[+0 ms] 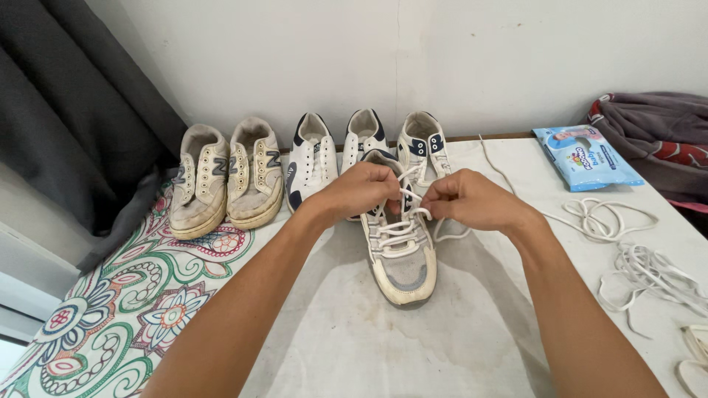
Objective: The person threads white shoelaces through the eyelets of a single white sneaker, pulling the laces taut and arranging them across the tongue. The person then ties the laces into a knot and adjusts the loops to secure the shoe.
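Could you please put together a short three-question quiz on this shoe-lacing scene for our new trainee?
1. True or false: both hands grip the white lace above the shoe that lies in the middle of the table.
2. How many other shoes stand along the wall behind it?
3. Which lies nearest the right hand: (a) the loose white laces, (b) the blue wipes packet, (c) the beige pair?

Key
1. True: the left hand and right hand pinch the lace over the laced shoe.
2. Five.
3. (a), the loose laces; the packet is farther.
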